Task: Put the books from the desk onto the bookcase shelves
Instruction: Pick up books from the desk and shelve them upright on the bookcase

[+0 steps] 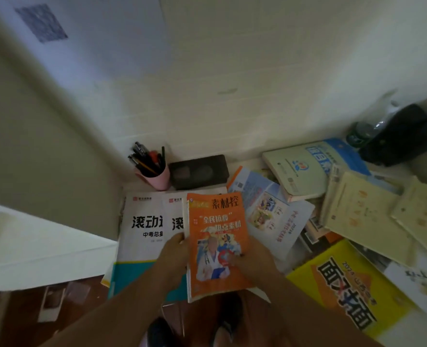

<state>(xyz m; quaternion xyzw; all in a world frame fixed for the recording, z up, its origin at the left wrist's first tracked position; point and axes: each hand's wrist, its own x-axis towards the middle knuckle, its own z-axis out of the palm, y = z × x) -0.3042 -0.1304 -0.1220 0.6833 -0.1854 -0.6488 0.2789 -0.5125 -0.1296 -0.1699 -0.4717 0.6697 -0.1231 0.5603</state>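
Orange book (217, 244) sits between both hands — left hand (173, 256) and right hand (253, 259) fingers grasping its edges.

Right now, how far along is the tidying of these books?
Barely started, it seems: no shelved book shows. In hand: both hands, left and right, hold the orange book. Left: white workbooks, a yellow book and a scattered pile on the desk.

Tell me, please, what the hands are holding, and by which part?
Both hold the orange book: the left hand grips its left edge, and the right hand its right edge, thumb on the cover.
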